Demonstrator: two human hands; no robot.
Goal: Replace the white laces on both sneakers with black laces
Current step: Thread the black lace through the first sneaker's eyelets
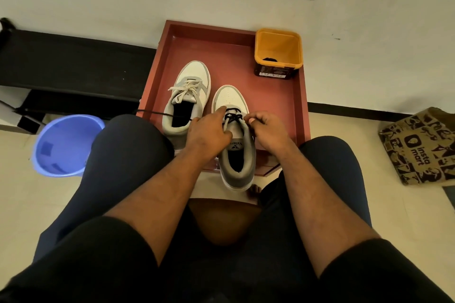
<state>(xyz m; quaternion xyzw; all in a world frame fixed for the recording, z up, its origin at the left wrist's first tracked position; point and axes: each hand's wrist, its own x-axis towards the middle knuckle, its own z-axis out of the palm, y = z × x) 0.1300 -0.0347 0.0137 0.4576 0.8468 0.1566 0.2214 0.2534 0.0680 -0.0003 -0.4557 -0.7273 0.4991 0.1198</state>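
Two grey-and-white sneakers stand on a red tray (278,96). The left sneaker (189,86) carries white laces (186,90). The right sneaker (235,152) has a black lace (232,115) threaded through its lower eyelets. My left hand (209,133) rests on the right sneaker's tongue and left side, fingers on the lace. One end of the black lace trails left past the tray edge (157,113). My right hand (267,130) pinches the other lace end at the sneaker's right eyelets.
An orange-rimmed tub (278,53) with something dark inside stands at the tray's back right corner. A blue plastic basin (65,145) sits on the floor at left, a printed paper bag (418,147) at right. My knees flank the tray.
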